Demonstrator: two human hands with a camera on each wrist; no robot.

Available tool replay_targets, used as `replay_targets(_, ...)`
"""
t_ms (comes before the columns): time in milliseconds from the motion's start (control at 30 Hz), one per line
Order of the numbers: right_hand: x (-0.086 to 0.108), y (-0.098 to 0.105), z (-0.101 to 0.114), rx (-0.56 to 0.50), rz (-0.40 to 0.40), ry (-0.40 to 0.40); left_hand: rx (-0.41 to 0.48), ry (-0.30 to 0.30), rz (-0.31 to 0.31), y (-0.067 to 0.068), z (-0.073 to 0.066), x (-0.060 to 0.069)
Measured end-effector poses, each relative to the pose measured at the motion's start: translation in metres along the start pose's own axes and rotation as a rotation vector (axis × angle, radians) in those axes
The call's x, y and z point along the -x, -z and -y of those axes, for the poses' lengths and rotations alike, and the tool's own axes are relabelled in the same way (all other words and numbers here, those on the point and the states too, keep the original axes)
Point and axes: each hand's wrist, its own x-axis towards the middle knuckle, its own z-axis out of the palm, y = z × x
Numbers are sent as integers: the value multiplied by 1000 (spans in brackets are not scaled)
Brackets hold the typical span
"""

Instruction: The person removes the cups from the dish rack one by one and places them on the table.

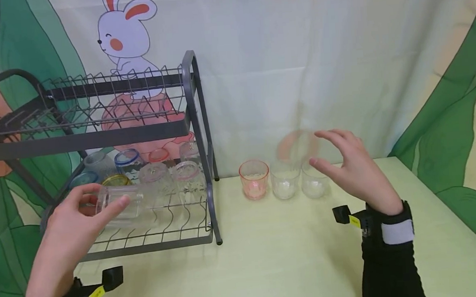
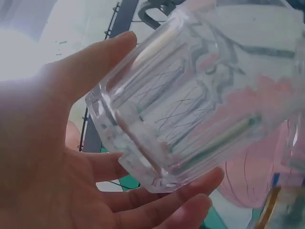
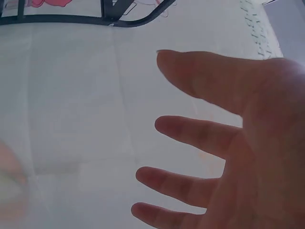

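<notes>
My left hand point(image 1: 68, 227) grips a clear glass point(image 1: 120, 193), tipped on its side, at the front of the rack's lower tier. In the left wrist view the thumb lies along one side of the ridged glass point(image 2: 157, 105) and the fingers along the other. My right hand point(image 1: 358, 173) hovers over the table's right part with fingers spread and nothing between them, as the right wrist view also shows. Nearest to it stands a clear glass point(image 1: 315, 187), with another clear glass point(image 1: 285, 184) and a pink glass point(image 1: 254, 181) in a row leftward.
A dark two-tier dish rack point(image 1: 146, 248) stands on the left of the pale table point(image 1: 269, 255). On its lower tier are several glasses, among them a blue-rimmed glass point(image 1: 129, 163) and a yellow glass point(image 1: 116, 180). Behind hangs a printed curtain point(image 1: 339, 69).
</notes>
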Motion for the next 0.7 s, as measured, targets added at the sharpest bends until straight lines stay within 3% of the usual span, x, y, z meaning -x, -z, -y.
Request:
replay_targets(167,4,-3,12,-28,4,50,130,-48,19,-7,-12,5)
replay_targets(267,5,-6,19,-60,23,90,247,-43,30,-15,-21,7)
replay_targets(400,5,-14,27,-106,53,140,408,-21,88,-31,-36,6)
replay_targets(700,4,-37,54,-153,67,314,533,-60,167,-65,-77,8)
